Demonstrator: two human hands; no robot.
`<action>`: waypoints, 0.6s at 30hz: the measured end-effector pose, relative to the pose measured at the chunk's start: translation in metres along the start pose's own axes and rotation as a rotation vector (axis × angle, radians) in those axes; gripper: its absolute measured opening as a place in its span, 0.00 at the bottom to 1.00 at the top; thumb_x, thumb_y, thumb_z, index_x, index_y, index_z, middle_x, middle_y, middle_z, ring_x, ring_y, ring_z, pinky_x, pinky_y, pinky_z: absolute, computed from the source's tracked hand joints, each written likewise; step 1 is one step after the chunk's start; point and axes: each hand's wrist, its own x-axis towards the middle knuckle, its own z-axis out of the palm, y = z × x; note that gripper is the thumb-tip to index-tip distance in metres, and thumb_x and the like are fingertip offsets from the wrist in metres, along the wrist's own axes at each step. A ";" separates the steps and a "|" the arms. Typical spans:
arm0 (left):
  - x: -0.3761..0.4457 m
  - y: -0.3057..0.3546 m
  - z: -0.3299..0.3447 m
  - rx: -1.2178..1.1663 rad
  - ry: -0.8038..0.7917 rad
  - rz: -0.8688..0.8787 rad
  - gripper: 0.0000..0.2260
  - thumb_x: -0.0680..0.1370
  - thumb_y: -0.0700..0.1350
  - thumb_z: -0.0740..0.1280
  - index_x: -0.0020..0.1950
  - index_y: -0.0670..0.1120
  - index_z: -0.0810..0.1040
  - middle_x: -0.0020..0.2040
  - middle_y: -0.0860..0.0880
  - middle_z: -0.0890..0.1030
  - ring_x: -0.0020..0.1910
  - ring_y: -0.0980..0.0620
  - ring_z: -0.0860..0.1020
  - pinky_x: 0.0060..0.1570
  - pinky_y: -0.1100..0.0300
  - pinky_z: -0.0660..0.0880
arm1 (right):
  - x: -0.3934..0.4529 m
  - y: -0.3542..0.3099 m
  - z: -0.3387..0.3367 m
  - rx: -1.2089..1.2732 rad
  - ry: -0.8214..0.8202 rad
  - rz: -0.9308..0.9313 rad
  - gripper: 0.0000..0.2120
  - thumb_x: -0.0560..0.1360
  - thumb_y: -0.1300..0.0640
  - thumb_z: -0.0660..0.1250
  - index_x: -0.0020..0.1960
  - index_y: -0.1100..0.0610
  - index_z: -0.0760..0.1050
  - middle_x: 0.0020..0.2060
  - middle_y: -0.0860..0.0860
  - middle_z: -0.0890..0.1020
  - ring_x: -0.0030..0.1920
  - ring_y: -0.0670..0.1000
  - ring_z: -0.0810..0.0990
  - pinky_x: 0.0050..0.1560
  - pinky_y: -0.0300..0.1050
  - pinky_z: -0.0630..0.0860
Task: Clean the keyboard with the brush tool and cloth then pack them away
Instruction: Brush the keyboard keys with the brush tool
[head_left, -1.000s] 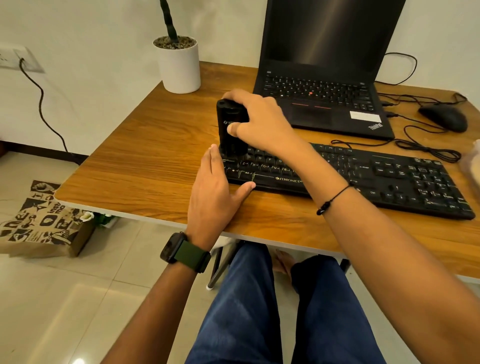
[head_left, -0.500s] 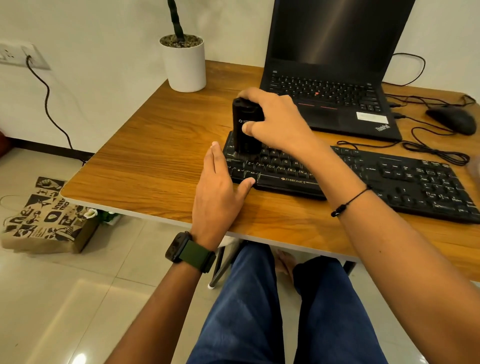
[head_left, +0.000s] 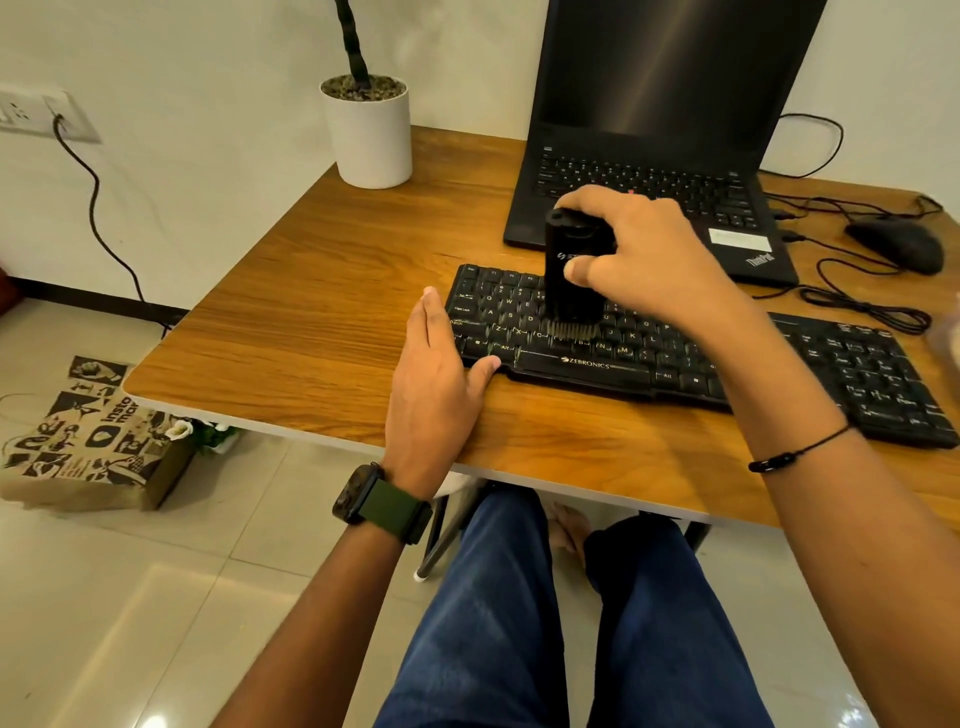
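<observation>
a: so, far left on the floor there's a printed paper bag (head_left: 88, 431), and a cable (head_left: 98, 218) hanging from the wall socket.

b: and on the table (head_left: 291, 332)?

a: a white plant pot (head_left: 370, 135) at the back corner. the left hand (head_left: 435, 364) lies flat with fingers straight, pressed against the left end of the black keyboard (head_left: 675, 358), thumb at its front edge.

b: and the brush?

a: the right hand (head_left: 644, 260) grips the black brush tool (head_left: 571, 270) upright, bristles down on the letter keys. behind sits an open laptop (head_left: 660, 130), and a mouse (head_left: 898, 244) off to the right. can't see a cloth clearly.
</observation>
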 end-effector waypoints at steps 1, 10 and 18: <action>0.000 0.000 0.000 -0.003 0.000 -0.003 0.38 0.76 0.50 0.66 0.76 0.39 0.47 0.75 0.42 0.56 0.72 0.47 0.60 0.66 0.59 0.63 | 0.000 -0.003 0.004 0.015 -0.013 -0.009 0.23 0.72 0.59 0.67 0.66 0.49 0.68 0.58 0.53 0.77 0.60 0.56 0.73 0.58 0.50 0.70; 0.000 -0.002 0.001 -0.023 0.037 0.000 0.41 0.74 0.50 0.68 0.75 0.38 0.45 0.74 0.41 0.57 0.70 0.46 0.64 0.60 0.59 0.68 | 0.011 -0.038 0.042 0.154 0.062 -0.106 0.23 0.73 0.59 0.66 0.66 0.49 0.69 0.58 0.52 0.78 0.58 0.53 0.75 0.54 0.44 0.71; 0.000 -0.001 0.001 -0.051 0.077 -0.005 0.45 0.72 0.49 0.71 0.75 0.38 0.42 0.76 0.40 0.52 0.69 0.44 0.66 0.54 0.64 0.68 | 0.026 -0.053 0.049 0.296 0.107 -0.112 0.23 0.72 0.60 0.67 0.66 0.52 0.69 0.57 0.51 0.78 0.59 0.53 0.75 0.61 0.53 0.72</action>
